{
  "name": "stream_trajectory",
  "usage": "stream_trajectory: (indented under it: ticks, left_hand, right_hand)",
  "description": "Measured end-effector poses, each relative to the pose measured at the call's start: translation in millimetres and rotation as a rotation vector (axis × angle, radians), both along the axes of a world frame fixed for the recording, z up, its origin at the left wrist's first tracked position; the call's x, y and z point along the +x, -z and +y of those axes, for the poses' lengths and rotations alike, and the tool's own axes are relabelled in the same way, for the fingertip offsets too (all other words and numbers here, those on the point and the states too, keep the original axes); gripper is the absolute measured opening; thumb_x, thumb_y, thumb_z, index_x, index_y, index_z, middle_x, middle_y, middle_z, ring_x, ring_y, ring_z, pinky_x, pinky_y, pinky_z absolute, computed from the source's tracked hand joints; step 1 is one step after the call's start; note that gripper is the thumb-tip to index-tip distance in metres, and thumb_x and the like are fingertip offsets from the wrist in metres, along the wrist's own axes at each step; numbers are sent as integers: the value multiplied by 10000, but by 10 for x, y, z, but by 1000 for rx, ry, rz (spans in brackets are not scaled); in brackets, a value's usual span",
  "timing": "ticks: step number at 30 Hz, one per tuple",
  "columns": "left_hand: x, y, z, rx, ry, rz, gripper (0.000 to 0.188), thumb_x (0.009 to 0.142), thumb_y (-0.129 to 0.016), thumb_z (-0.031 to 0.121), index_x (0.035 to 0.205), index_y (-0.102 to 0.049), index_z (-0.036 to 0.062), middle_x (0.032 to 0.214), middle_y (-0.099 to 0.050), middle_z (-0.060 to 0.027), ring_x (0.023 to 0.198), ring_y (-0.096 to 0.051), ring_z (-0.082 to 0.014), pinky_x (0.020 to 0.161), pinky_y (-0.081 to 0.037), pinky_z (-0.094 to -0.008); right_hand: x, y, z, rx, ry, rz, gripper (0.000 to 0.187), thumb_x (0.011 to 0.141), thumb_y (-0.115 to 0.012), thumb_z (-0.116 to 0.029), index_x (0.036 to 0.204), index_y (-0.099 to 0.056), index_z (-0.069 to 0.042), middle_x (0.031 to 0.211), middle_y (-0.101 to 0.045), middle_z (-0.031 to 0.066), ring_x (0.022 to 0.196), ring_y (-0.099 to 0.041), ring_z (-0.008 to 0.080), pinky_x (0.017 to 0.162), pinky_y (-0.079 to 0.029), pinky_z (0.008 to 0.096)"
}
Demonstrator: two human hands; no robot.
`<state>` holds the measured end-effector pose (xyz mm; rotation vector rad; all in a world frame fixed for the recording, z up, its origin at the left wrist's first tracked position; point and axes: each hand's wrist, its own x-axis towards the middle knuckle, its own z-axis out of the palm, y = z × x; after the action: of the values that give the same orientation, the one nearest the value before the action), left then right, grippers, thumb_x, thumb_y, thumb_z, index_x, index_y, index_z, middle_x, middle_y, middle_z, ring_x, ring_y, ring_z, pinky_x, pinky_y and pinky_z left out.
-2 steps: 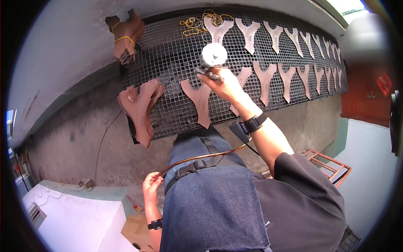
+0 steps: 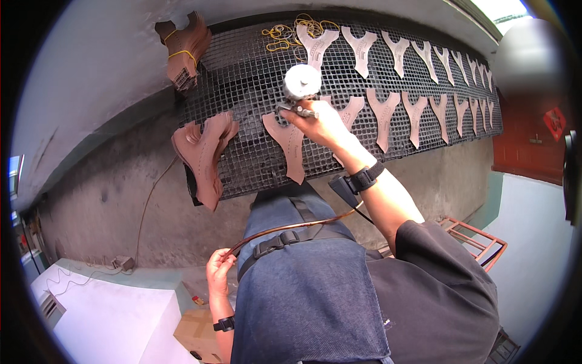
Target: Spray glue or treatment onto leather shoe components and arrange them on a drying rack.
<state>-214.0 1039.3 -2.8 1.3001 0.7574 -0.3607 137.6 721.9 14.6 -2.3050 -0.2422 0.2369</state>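
The right hand [image 2: 316, 123] is closed around a spray gun [image 2: 302, 82], held over the desk [image 2: 242, 91] between two rows of Y-shaped pieces [image 2: 383, 118] that run off to the right. The left hand [image 2: 218, 271], near and left, pinches a hose [image 2: 291, 227] between thumb and fingers. A stack [image 2: 205, 158] lies near left, a tied bundle [image 2: 187, 45] far left; yellow bands [image 2: 279, 45] lie beside the leftmost far piece.

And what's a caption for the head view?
Right grip holds a white-topped tool over black mesh bearing brownish Y-shaped pieces; left grip holds a hose.
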Motion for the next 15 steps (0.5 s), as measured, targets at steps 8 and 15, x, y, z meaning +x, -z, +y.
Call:
stream_trajectory:
  ticks: [8,15]
  left_hand:
    - [-174,75,147,-14,47,-31,233,919,-678,53,1148,-685,12,948,-693,-14,886,-632,-101,833,-480,-249]
    - [-239,189,276,-46,140,-27,235,910,-688,49,1143,-694,13,956,-707,-25,886,-645,-106,842,-490,-255]
  right_hand:
    - [-591,-55,-99,-187,-63,41,447,939,-682,-503,984,-760,-65,864,-741,196,856,-729,389,776,-586,465]
    - [-1487,-96,-327,-239,-72,209,432,930,-706,-500,1014,-742,-78,885,-743,184,883,-730,380,791,-586,462]
